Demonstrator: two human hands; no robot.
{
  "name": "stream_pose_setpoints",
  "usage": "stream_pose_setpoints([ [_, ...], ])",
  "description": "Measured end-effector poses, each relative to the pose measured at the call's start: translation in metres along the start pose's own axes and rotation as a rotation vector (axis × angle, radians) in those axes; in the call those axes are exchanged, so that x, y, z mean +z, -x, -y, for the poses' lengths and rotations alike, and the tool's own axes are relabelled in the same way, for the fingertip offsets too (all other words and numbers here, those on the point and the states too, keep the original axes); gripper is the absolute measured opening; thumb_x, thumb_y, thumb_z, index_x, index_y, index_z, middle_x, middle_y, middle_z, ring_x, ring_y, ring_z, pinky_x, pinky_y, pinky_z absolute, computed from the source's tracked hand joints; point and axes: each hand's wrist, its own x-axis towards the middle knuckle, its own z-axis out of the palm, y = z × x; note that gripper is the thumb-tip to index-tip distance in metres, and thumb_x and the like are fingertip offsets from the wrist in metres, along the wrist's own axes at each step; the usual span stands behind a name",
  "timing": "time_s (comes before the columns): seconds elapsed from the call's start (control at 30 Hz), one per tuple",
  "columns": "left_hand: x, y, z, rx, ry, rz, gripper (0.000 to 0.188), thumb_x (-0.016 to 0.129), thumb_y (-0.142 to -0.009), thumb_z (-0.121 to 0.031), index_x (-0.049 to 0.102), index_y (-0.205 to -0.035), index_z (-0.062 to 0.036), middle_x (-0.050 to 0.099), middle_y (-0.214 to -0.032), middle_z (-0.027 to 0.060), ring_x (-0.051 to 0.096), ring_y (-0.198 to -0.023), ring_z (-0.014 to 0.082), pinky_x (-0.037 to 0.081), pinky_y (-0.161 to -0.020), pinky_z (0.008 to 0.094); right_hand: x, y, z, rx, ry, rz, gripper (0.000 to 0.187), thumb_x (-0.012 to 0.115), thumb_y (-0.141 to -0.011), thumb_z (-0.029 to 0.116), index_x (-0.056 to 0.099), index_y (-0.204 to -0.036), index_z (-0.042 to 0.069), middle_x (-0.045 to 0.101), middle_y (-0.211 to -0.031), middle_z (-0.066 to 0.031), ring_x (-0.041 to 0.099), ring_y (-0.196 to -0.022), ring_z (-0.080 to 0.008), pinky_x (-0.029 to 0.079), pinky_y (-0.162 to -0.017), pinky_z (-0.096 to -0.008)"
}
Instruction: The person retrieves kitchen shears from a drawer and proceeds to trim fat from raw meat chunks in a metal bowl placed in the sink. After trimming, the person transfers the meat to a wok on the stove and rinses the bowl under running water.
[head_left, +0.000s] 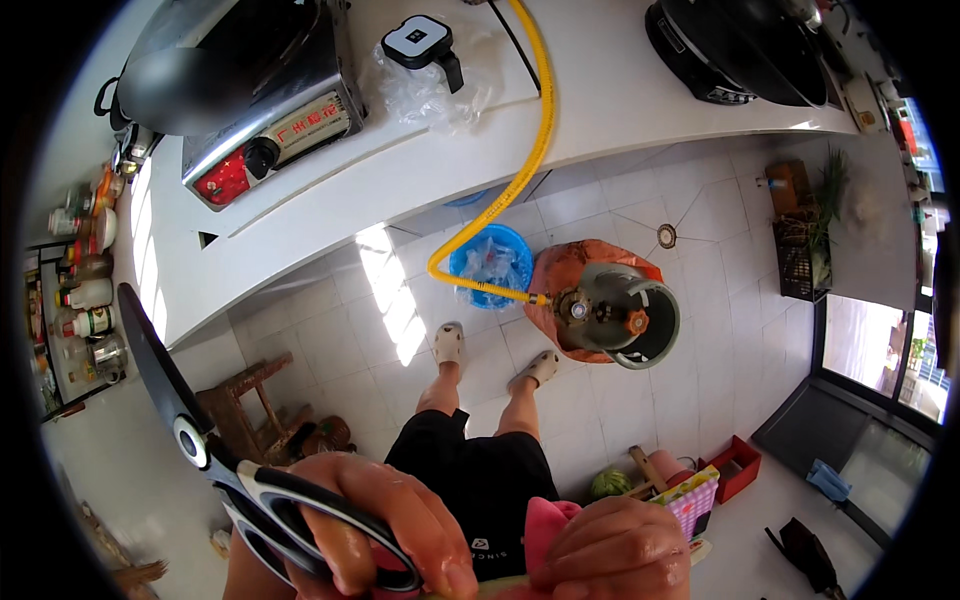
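Note:
My left hand (395, 520), wet and glossy, is closed through the grey-and-black handles of large scissors (235, 470). Their dark blade points up and to the left, away from my body. My right hand (622, 550), also wet, is closed on a soft pink thing (546, 522) whose kind I cannot make out. Between the hands, at the lower edge, a pale greenish strip (490, 590) shows in part; the rest is cut off by the frame. A bit of pink also shows beneath the fingers of my left hand.
Beyond my feet stand a gas cylinder (655, 325) with a yellow hose (545, 100) and a blue bucket (517, 245). The white counter (400, 165) carries a gas stove (275, 140). A wooden stool (235, 400) is at left, a watermelon (611, 484) and red crate (735, 468) at right.

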Motion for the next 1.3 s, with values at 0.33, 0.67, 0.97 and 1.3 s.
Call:
stream_pose_setpoints([
  [0.33, -0.011, 0.018, 0.010, -0.043, 0.048, -0.447, 0.016, 0.071, -0.076, -0.009, 0.058, -0.084, -0.0030, 0.056, -0.105, 0.0256, 0.060, -0.100, 0.0405, 0.050, -0.084, 0.0534, -0.017, -0.013, -0.005, 0.034, 0.374, -0.176, 0.023, 0.045, -0.090, 0.004, 0.058, -0.105, -0.008, 0.063, -0.097, -0.0189, 0.065, -0.083, -0.0258, 0.053, -0.073, -0.0316],
  [0.67, -0.078, 0.031, 0.021, -0.164, -0.342, -0.792, 0.017, 0.070, -0.067, -0.001, 0.056, -0.075, -0.0064, 0.053, -0.124, 0.0217, 0.058, -0.109, 0.0370, 0.057, -0.078, 0.0408, -0.050, -0.010, -0.082, 0.458, 0.585, -0.797, 0.017, 0.054, -0.091, 0.008, 0.056, -0.105, -0.002, 0.060, -0.080, -0.0070, 0.054, -0.057, -0.0134, 0.043, -0.053, -0.0241],
  [0.97, -0.079, 0.099, 0.008, -0.292, -0.521, -0.964, 0.018, 0.074, -0.064, -0.008, 0.056, -0.069, -0.0064, 0.061, -0.106, 0.0194, 0.066, -0.088, 0.0263, 0.057, -0.067, 0.0325, -0.119, 0.001, -0.205, 0.629, 1.341, -0.331, 0.021, 0.056, -0.087, 0.014, 0.060, -0.105, 0.005, 0.063, -0.095, -0.0146, 0.061, -0.084, -0.0334, 0.049, -0.071, -0.0370],
  [1.3, -0.063, 0.115, 0.035, -0.419, -0.691, -0.872, 0.015, 0.070, -0.069, -0.002, 0.055, -0.070, -0.0038, 0.061, -0.102, 0.0171, 0.064, -0.086, 0.0228, 0.051, -0.074, 0.0309, -0.084, 0.031, -0.156, 0.753, 0.746, -0.644, 0.030, 0.064, -0.083, 0.010, 0.060, -0.113, 0.005, 0.064, -0.098, -0.0122, 0.062, -0.083, -0.0225, 0.049, -0.071, -0.0300],
])
